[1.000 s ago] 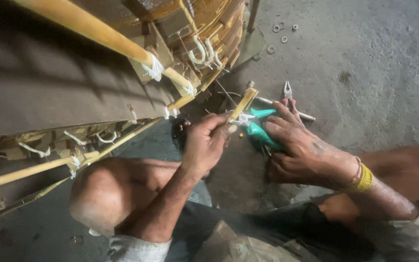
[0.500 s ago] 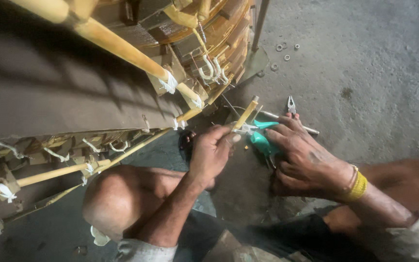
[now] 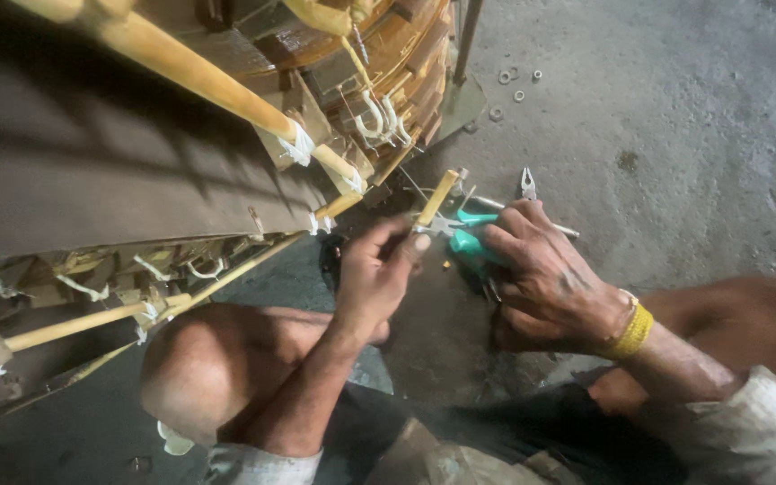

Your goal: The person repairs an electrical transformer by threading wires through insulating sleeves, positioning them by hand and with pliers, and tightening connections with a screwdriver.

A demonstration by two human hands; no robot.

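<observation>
Both forearms reach in from the lower edge, hands meeting just right of centre. The left hand (image 3: 374,274) extends palm down, fingers curled and thumb pressed forward in a pinch. The right hand (image 3: 545,283), a yellow band at its wrist, curls its fingers in a closed grasp; a bare knee lies lower left.

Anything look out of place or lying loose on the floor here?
Yes: a few small nuts lie scattered on the concrete floor by the big winding, and a pair of pliers lies loose just beyond the right hand. Nothing looks spilled.
</observation>
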